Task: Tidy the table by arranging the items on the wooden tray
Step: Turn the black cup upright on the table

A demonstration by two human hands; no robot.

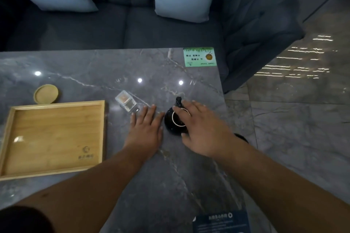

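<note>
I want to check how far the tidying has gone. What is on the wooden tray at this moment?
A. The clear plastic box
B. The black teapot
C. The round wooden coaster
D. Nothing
D: the wooden tray shows only bare wood inside, while the round wooden coaster, the clear plastic box and the black teapot all stand on the table outside it.

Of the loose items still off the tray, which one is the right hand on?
The black teapot: the right hand covers its top. The clear box and round wooden coaster lie untouched further left.
</note>
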